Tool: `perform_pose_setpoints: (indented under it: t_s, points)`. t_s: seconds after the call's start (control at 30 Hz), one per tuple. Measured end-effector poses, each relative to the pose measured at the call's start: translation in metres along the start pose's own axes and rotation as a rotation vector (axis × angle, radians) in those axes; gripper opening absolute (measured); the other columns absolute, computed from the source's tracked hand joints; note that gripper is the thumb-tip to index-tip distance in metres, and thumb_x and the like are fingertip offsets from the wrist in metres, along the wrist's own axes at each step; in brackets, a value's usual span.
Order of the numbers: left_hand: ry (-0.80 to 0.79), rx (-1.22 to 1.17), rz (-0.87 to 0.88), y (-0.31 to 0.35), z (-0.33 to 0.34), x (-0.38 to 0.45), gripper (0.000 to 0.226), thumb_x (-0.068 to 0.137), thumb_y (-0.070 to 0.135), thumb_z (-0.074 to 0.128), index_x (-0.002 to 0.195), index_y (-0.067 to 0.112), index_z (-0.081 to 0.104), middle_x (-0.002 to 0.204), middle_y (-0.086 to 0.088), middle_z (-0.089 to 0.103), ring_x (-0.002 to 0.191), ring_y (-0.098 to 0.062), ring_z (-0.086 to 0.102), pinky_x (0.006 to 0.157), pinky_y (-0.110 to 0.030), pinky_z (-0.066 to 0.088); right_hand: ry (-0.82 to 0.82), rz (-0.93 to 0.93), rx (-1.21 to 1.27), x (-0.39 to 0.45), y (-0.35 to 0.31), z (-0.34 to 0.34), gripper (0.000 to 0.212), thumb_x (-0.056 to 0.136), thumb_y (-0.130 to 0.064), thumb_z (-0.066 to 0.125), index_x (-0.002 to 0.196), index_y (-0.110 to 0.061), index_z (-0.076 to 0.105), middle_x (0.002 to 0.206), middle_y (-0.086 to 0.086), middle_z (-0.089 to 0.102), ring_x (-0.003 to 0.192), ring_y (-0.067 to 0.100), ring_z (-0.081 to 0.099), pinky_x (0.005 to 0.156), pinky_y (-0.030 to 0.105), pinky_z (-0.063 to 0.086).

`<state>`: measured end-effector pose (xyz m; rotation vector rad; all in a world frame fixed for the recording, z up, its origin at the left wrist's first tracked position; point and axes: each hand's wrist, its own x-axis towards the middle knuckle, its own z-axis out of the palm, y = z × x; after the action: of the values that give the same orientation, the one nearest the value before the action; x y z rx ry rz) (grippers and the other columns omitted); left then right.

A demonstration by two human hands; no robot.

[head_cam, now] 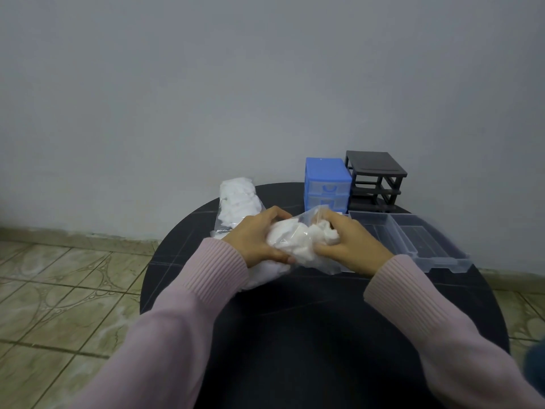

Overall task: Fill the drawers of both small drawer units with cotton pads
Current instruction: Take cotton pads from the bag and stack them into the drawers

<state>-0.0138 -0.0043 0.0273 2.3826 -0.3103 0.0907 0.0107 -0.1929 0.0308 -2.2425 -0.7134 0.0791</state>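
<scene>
At far left a second bag of cotton pads (237,202) lies at the rim of the round black table (309,320); bare tabletop extends toward the person. The left hand (259,240) grips the clear bag of cotton pads (295,240), fingers curled around it. The right hand (351,243) pinches the same bag at its opening. Behind stand the blue drawer unit (327,181) and the black drawer unit (376,178), its slots vacant. Two clear drawers (413,240) lie at the right edge.
</scene>
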Motion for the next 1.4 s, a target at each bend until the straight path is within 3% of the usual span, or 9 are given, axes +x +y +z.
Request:
perform_pose_setpoints:
  t_s: [0.17, 0.43, 0.63, 0.73, 0.87, 1.03, 1.13, 1.27, 1.4]
  points:
    - [-0.019, 0.008, 0.0, -0.001, -0.001, 0.0, 0.067, 0.066, 0.022, 0.084, 0.123, 0.022, 0.048, 0.109, 0.011, 0.054, 0.1, -0.006, 0.05, 0.072, -0.001, 0.034, 0.049, -0.025, -0.056, -0.003, 0.002, -0.003, 0.021, 0.082, -0.007, 0.063, 0.093, -0.018, 0.048, 0.095, 0.0, 0.055, 0.083, 0.013, 0.051, 0.061, 0.008, 0.04]
    - [0.008, 0.002, 0.014, 0.001, -0.003, 0.001, 0.069, 0.065, 0.022, 0.085, 0.124, 0.02, 0.05, 0.116, 0.007, 0.057, 0.105, -0.008, 0.051, 0.079, -0.008, 0.035, 0.234, -0.015, 0.135, -0.001, 0.004, -0.003, 0.026, 0.085, -0.002, 0.053, 0.101, -0.021, 0.062, 0.09, -0.004, 0.062, 0.081, 0.008, 0.056, 0.065, 0.007, 0.041]
    - [0.001, 0.015, 0.005, -0.001, -0.003, 0.0, 0.065, 0.067, 0.019, 0.083, 0.122, 0.02, 0.05, 0.106, 0.012, 0.053, 0.097, -0.004, 0.048, 0.069, 0.006, 0.032, 0.012, 0.047, 0.071, -0.003, 0.003, 0.0, 0.025, 0.081, -0.021, 0.069, 0.102, -0.02, 0.054, 0.104, -0.001, 0.059, 0.095, 0.017, 0.056, 0.074, 0.022, 0.046]
    - [0.01, 0.015, 0.015, -0.001, -0.002, 0.0, 0.065, 0.066, 0.018, 0.084, 0.122, 0.019, 0.051, 0.105, 0.012, 0.054, 0.096, -0.004, 0.048, 0.069, 0.007, 0.031, 0.109, -0.024, 0.087, -0.002, 0.007, 0.004, 0.024, 0.085, -0.013, 0.063, 0.104, -0.025, 0.054, 0.105, 0.001, 0.061, 0.092, 0.014, 0.056, 0.071, 0.013, 0.043]
    - [0.027, -0.012, 0.012, -0.001, -0.003, 0.001, 0.066, 0.064, 0.02, 0.085, 0.121, 0.019, 0.052, 0.111, 0.009, 0.057, 0.1, -0.006, 0.051, 0.072, 0.006, 0.032, 0.291, -0.099, 0.199, -0.004, 0.008, -0.007, 0.028, 0.084, 0.0, 0.058, 0.081, -0.027, 0.064, 0.087, -0.001, 0.068, 0.079, 0.007, 0.06, 0.065, 0.007, 0.044]
    - [0.009, -0.004, 0.012, 0.0, -0.001, 0.002, 0.064, 0.065, 0.02, 0.084, 0.12, 0.021, 0.052, 0.108, 0.011, 0.056, 0.098, -0.004, 0.051, 0.072, 0.003, 0.035, 0.036, 0.066, 0.216, -0.003, 0.007, -0.003, 0.032, 0.083, -0.021, 0.066, 0.115, -0.018, 0.062, 0.109, 0.001, 0.063, 0.099, 0.016, 0.059, 0.088, 0.032, 0.05]
    - [-0.008, -0.01, 0.013, 0.001, 0.001, 0.002, 0.063, 0.066, 0.019, 0.083, 0.12, 0.022, 0.051, 0.105, 0.013, 0.055, 0.098, -0.004, 0.051, 0.074, 0.001, 0.036, 0.058, 0.076, 0.179, -0.001, 0.007, 0.003, 0.038, 0.082, -0.029, 0.067, 0.118, -0.019, 0.06, 0.11, -0.002, 0.062, 0.1, 0.013, 0.058, 0.086, 0.028, 0.05]
    - [-0.023, 0.001, 0.015, 0.003, 0.002, 0.002, 0.063, 0.066, 0.018, 0.084, 0.119, 0.022, 0.051, 0.097, 0.018, 0.052, 0.092, -0.002, 0.05, 0.072, 0.001, 0.037, 0.156, 0.042, 0.044, -0.001, 0.008, 0.002, 0.017, 0.082, -0.01, 0.065, 0.097, -0.017, 0.064, 0.099, 0.0, 0.062, 0.091, 0.014, 0.056, 0.066, 0.01, 0.041]
    - [-0.013, 0.007, 0.017, 0.002, 0.002, 0.002, 0.064, 0.065, 0.019, 0.084, 0.12, 0.022, 0.05, 0.103, 0.013, 0.054, 0.096, -0.005, 0.051, 0.073, 0.0, 0.036, 0.049, 0.063, 0.296, -0.002, 0.005, 0.002, 0.024, 0.089, -0.01, 0.057, 0.112, -0.019, 0.058, 0.107, -0.002, 0.058, 0.097, 0.01, 0.055, 0.072, 0.013, 0.044]
